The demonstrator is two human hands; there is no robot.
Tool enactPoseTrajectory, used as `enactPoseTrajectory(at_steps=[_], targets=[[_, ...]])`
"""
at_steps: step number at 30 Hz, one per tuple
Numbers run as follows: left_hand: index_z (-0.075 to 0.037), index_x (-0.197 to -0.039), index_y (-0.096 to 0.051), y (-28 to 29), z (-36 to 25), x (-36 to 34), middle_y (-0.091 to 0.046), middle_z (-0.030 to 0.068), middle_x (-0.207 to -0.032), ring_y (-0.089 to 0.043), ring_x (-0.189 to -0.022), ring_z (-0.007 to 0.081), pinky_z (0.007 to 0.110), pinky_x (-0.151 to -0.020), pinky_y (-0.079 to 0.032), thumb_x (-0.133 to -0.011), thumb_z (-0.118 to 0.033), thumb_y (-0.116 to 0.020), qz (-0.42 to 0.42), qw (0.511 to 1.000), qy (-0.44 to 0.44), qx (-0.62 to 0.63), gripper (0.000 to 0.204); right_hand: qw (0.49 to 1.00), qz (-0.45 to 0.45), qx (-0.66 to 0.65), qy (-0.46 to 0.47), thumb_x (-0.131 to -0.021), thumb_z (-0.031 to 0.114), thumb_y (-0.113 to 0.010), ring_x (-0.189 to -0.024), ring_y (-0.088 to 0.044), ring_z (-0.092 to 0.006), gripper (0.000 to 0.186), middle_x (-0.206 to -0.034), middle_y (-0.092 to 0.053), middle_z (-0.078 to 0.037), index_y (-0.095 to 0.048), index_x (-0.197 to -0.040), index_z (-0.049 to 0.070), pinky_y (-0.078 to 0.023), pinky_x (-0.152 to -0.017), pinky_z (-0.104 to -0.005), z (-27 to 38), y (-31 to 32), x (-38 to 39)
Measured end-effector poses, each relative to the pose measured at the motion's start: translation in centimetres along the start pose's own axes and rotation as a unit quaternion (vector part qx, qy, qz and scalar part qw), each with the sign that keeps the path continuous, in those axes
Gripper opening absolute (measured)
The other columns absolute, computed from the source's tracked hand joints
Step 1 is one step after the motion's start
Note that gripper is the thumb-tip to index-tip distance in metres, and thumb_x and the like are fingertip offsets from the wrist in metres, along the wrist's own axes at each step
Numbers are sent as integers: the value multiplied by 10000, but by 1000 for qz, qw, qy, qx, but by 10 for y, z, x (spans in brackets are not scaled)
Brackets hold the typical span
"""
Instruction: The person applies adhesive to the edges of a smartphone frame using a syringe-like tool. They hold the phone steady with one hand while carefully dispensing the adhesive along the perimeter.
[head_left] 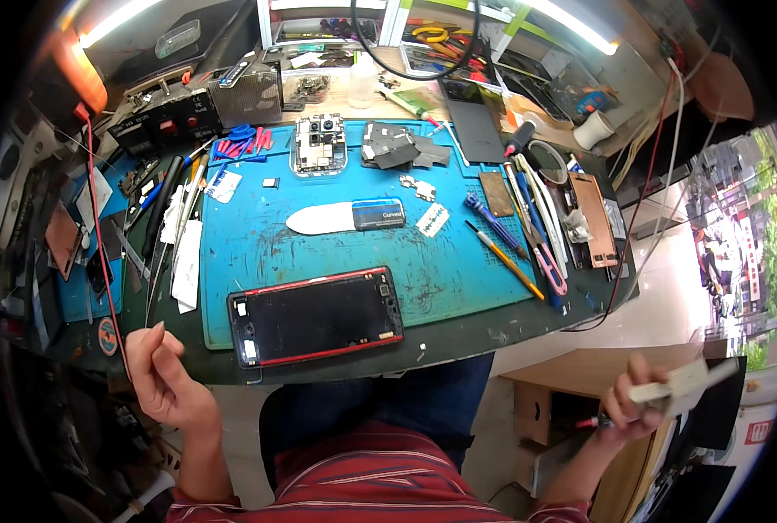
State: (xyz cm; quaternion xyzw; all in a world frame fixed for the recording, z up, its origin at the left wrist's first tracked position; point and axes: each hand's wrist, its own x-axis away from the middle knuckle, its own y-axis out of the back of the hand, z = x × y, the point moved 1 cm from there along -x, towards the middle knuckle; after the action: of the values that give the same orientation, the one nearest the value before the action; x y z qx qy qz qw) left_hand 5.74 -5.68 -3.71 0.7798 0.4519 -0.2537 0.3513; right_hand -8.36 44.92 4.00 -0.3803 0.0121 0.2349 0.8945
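Note:
My left hand (170, 379) is raised by the near left edge of the bench, its fingers curled together; what they hold, if anything, cannot be made out. Off to the right, away from the bench, my right hand (632, 403) grips a pale, blocky object with a narrow end (686, 388), blurred. A thin item with a red tip (587, 423) sticks out below that hand. Between my hands, a phone screen assembly in a red frame (314, 318) lies at the mat's near edge. Beyond it rests a white flat pry tool (323, 218) with a blue and black label.
The blue mat (441, 279) carries an opened phone body (320, 144), black sheets (401, 146), a razor blade (433, 220), a blue-handled screwdriver (493, 222) and a yellow pen-like tool (510, 263). A red cable (99, 227) crosses the left side. A wooden cabinet (536, 410) stands right.

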Motion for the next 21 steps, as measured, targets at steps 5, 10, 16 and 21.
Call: enactPoseTrajectory(at_steps=[5, 10, 16, 21], targets=[[34, -1090, -655, 11, -28, 14, -419, 10, -675, -363, -606, 132, 297, -560, -304, -1108, -384, -310, 31, 983, -66, 167, 543, 372, -170, 908, 90, -764, 45, -697, -782, -640, -334, 471, -911, -611, -169, -653, -1231, 3, -525, -698, -389, 15, 50, 103], [15, -1396, -500, -49, -146, 42, -678, 161, -1137, -673, -984, 286, 387, -873, -527, -938, -329, -678, 549, 793, 17, 265, 600, 358, 50, 931, 60, -719, 81, -702, -630, -570, -268, 463, -741, -563, -89, -699, -1180, 32, -431, -567, -376, -35, 31, 108], [96, -992, -497, -93, -188, 97, -640, 292, -949, -668, -861, 438, 464, -729, -554, -955, -488, -627, 689, 695, -28, 202, 599, 294, 201, 921, 158, -732, 101, -650, -608, -529, -151, 471, -716, -489, -16, -700, -1194, 31, -388, -545, -328, -73, -45, 45], [44, -1023, -509, -74, -182, 108, -657, 235, -911, -671, -810, 417, 463, -678, -553, -965, -442, -627, 652, 740, 10, 165, 503, 342, 187, 904, 175, -734, 110, -637, -605, -519, -145, 471, -709, -466, -7, -701, -1195, 31, -380, -546, -317, -76, -63, 42]])
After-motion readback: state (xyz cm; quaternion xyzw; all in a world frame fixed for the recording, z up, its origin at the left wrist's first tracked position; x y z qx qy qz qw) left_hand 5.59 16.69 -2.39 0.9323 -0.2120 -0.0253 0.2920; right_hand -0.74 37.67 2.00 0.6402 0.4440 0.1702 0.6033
